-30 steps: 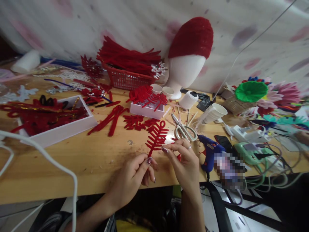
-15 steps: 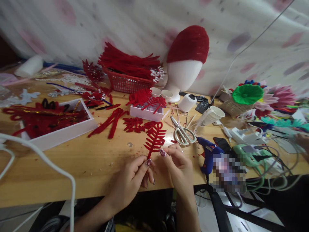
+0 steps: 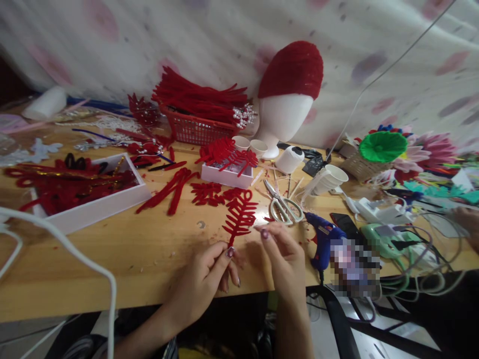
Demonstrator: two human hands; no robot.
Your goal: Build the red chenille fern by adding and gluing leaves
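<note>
A red fuzzy pipe-cleaner leaf (image 3: pixel 239 219) with a looped tip and many side prongs stands upright above the table. My left hand (image 3: pixel 211 269) pinches the lower end of its stem between thumb and fingers. Just right of the leaf, apart from it, is my right hand (image 3: pixel 282 252), thumb and forefinger brought close together; anything between them is too small to make out. Behind the leaf lie more red pipe-cleaner pieces (image 3: pixel 207 193) and open scissors (image 3: pixel 284 207).
A blue glue gun (image 3: pixel 325 237) and a phone (image 3: pixel 344 224) lie at right, near cables and power strips (image 3: pixel 385 209). White boxes (image 3: pixel 97 199) hold red pieces. Behind are a red basket (image 3: pixel 198 129) of pipe cleaners and a foam head (image 3: pixel 286 114) in a red cap.
My right hand has drawn back to the right, away from the leaf's prongs. The left hand holds the stem in nearly the same place.
</note>
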